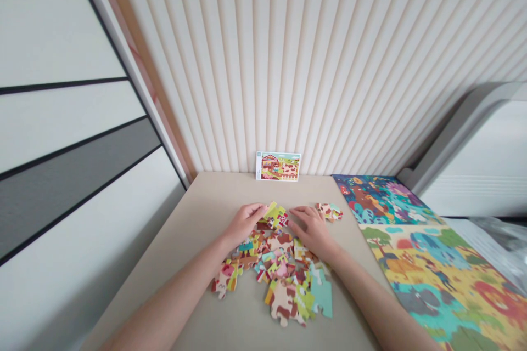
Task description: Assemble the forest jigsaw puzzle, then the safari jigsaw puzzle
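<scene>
My left hand [246, 224] pinches a yellow-green jigsaw puzzle piece [270, 209] between thumb and fingers at the far side of a loose pile. Against it sits a green piece with a small red barn [282, 219]; I cannot tell whether the two are joined. My right hand [312, 231] is at the right of the barn piece, thumb and fingers apart, fingertips close to its edge. Below the hands lies the heap of mixed puzzle pieces [280, 241], with brown-spotted cow, pink pig and turquoise parts. My right hand and wrist partly cover the heap's right side.
A reference picture card [278, 166] of a farm leans against the ribbed wall [263, 66]. A few cow-patterned pieces [329, 211] lie right of my right hand. Two assembled puzzles, a dark forest one [382, 197] and a savanna one [444, 279], cover the table's right side.
</scene>
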Tool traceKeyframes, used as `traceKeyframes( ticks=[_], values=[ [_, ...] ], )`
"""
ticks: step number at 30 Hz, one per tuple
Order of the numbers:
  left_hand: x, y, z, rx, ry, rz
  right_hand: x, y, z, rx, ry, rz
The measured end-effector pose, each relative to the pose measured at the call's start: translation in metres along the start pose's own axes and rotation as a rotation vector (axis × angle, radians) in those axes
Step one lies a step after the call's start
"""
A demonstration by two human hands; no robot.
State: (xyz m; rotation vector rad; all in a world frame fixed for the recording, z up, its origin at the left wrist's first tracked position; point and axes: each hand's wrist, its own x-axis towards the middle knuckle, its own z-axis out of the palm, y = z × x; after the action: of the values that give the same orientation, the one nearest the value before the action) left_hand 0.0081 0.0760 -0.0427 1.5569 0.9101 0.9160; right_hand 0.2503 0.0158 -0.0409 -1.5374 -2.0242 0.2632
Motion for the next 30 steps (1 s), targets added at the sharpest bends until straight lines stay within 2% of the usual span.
traceKeyframes(
  ticks=[3, 7, 11, 15, 20, 24, 27, 30],
  values=[
    [0.0, 0.001, 0.0, -0.007, 0.02, 0.001, 0.004, -0.003, -0.002, 0.1, -0.041, -0.005],
    [0.001, 0.0, -0.002, -0.006, 0.118, -0.014, 0.003, 0.002, -0.009, 0.255, -0.038, 0.011],
    [0.003, -0.002, -0.002, -0.037, 0.205, -0.038, 0.001, 0.003, -0.012, 0.429, 0.002, 0.079],
    [0.005, 0.0, -0.004, 0.01, 0.223, -0.007, 0.001, 0.002, -0.016, 0.478, 0.003, 0.186],
    [0.007, 0.0, -0.033, 0.218, 0.349, 0.06, -0.003, 0.021, -0.038, 0.235, 0.156, 0.321],
    [0.008, -0.009, -0.061, 0.489, 0.436, 0.083, -0.009, 0.044, -0.055, 0.041, 0.164, 0.451],
    [0.008, -0.016, -0.069, 0.654, 0.419, 0.083, -0.015, 0.053, -0.058, -0.115, 0.122, 0.502],
    [0.006, -0.016, -0.065, 0.773, 0.426, 0.104, -0.019, 0.052, -0.057, -0.263, 0.114, 0.511]
  ],
)
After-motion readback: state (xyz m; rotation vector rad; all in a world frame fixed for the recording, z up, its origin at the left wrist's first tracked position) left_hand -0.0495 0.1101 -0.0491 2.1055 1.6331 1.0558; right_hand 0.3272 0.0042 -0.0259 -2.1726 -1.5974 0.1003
